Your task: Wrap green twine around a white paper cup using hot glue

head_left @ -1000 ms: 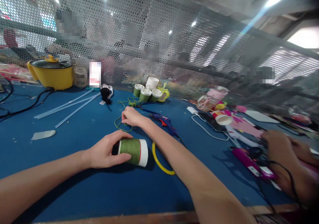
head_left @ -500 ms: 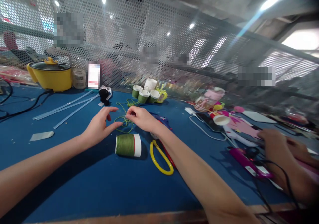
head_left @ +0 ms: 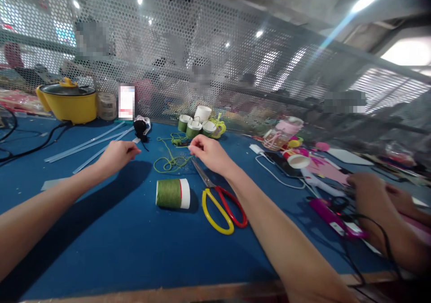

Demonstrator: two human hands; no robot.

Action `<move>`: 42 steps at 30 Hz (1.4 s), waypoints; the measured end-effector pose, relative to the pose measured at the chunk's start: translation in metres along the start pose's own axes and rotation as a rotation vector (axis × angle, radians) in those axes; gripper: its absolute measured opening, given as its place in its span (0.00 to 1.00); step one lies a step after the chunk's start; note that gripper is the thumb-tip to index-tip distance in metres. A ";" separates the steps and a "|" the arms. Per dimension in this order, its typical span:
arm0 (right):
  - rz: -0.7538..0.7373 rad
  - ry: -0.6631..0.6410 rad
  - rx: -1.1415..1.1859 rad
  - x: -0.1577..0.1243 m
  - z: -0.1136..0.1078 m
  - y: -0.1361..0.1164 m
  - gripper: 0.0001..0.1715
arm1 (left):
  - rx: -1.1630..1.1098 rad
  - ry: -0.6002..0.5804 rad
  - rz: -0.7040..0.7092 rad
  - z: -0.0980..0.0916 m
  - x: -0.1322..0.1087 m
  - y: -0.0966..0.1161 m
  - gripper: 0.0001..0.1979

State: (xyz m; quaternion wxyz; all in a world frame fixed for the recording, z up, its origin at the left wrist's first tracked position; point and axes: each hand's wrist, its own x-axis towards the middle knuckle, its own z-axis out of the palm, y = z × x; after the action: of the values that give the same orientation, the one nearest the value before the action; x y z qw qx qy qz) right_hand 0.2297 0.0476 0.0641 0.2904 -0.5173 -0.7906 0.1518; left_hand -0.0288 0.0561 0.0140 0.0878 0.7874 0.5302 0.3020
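My right hand (head_left: pixel 211 154) is closed in a pinch above the scissors' tips, at the end of a loose strand of green yarn (head_left: pixel 172 163). To the left, my left hand (head_left: pixel 117 158) hovers over the table with thumb and fingers pressed together; whatever may be between them is too small to make out. A spool of green thread (head_left: pixel 169 194) lies on its side between my forearms. Beside it rest scissors (head_left: pixel 209 184) with one yellow and one red handle, blades pointing away from me and partly under my right hand.
Several small green spools (head_left: pixel 193 129) stand at the back by a perforated screen (head_left: pixel 229 78). Pale strips (head_left: pixel 87 141) and a black bundle (head_left: pixel 140 129) lie behind my left hand. A yellow electric pot (head_left: pixel 72 103) is at far left. Another person's hand (head_left: pixel 367 191) works at right near a purple power strip (head_left: pixel 336 217).
My left hand has moved left and its fingers have closed. My right hand has shifted right and slightly away, uncovering the scissors' blades and red handle.
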 end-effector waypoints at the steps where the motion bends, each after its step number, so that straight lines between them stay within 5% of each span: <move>1: 0.024 0.022 0.004 -0.001 -0.003 0.006 0.04 | 0.040 -0.004 -0.026 -0.003 0.002 -0.007 0.17; 3: 0.061 0.048 0.014 -0.004 -0.007 0.014 0.02 | 0.099 -0.015 -0.051 -0.006 0.006 -0.015 0.19; 6: 0.088 0.064 0.016 -0.011 -0.009 0.016 0.03 | 0.107 -0.036 0.002 -0.006 0.005 -0.006 0.08; 8: 0.091 0.064 0.012 -0.017 -0.010 0.012 0.03 | 0.070 -0.071 0.066 -0.005 -0.001 0.012 0.21; 13: 0.064 0.066 0.074 -0.039 -0.014 -0.011 0.07 | -0.167 -0.358 0.237 0.009 -0.032 0.059 0.35; 16: 0.030 -0.019 0.164 -0.054 -0.017 -0.026 0.08 | -0.226 -0.397 0.278 0.024 -0.045 0.069 0.39; 22: -0.005 -0.173 0.257 -0.071 -0.010 -0.038 0.06 | -0.412 -0.502 0.176 0.022 -0.047 0.068 0.23; 31: 0.071 -0.297 0.594 -0.079 -0.001 -0.042 0.09 | -0.648 -0.604 0.106 0.013 -0.049 0.067 0.23; 42: 0.218 -0.265 0.426 -0.072 0.007 -0.033 0.07 | -0.590 -0.609 0.115 0.014 -0.049 0.066 0.24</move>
State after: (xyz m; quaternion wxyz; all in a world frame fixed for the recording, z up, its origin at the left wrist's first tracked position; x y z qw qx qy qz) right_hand 0.2234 -0.0314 0.0547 0.2686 -0.5022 -0.7117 0.4113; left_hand 0.0185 -0.0130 0.0143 0.4448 0.8101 0.3261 0.1989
